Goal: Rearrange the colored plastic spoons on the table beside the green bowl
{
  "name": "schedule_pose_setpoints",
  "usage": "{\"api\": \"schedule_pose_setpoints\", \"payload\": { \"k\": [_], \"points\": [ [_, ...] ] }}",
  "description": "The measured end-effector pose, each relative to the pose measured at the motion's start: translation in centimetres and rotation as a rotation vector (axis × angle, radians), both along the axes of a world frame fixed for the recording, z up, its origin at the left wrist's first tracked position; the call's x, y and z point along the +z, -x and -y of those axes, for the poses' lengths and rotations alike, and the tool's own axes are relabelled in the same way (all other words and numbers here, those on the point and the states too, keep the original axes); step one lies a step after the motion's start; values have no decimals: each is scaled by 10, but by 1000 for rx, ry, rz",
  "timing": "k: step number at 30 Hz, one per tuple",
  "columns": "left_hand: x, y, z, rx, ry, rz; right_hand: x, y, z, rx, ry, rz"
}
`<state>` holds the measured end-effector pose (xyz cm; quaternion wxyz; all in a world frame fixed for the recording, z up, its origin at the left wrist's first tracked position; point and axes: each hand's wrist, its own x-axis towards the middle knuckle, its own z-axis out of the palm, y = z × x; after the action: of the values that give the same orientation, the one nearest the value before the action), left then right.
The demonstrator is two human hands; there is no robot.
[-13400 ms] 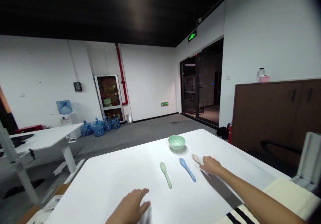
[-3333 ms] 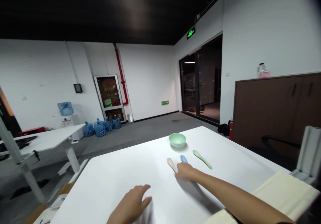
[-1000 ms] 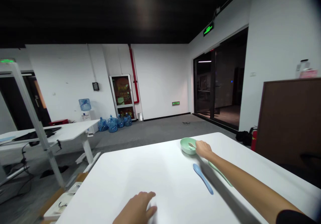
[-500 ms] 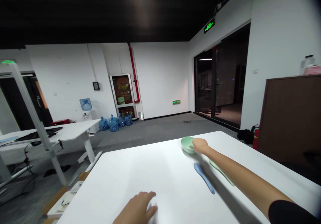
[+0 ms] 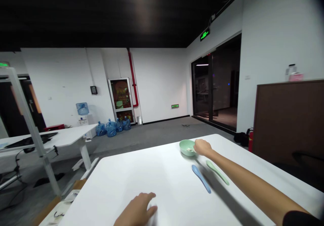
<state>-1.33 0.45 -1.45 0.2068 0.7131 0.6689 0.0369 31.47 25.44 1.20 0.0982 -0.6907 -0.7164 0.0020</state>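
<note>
My right hand (image 5: 203, 147) is closed at the right rim of a light green bowl (image 5: 185, 152) near the far edge of the table. From its fingers a pale spoon (image 5: 189, 149) reaches into the bowl; the handle is mostly hidden in my grip. A blue spoon (image 5: 201, 178) and a light green spoon (image 5: 218, 173) lie side by side on the table, nearer to me than the bowl. My left hand (image 5: 139, 209) is low over the near part of the table, fingers apart and holding nothing.
All this is on a white table (image 5: 121, 178). Another white table (image 5: 73, 133) stands to the left with a metal post (image 5: 32, 121). Blue water bottles (image 5: 110, 128) are on the floor beyond. A brown cabinet (image 5: 288, 118) is at the right.
The view has shifted slightly, so the scene sits a little further left. More of the pale spoon's head shows inside the bowl. My left hand has hardly moved.
</note>
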Motion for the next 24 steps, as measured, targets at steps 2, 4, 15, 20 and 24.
{"api": "schedule_pose_setpoints", "payload": {
  "k": [2, 4, 15, 20, 24],
  "points": [
    [2, -2, 3, -7, 3, -5, 3, -8, 14, 1, -28, -5],
    [5, -3, 6, -15, -3, -8, 4, -15, 29, -3, -44, -21],
    [11, -8, 15, -59, -24, 1, -21, -13, 87, 64, 60, -60],
    [12, -8, 15, -66, -35, -18, -44, -4, 94, 55, 116, -63],
    [11, -11, 14, -74, -36, -22, -60, -6, 96, 48, 103, -79]
  ]
}}
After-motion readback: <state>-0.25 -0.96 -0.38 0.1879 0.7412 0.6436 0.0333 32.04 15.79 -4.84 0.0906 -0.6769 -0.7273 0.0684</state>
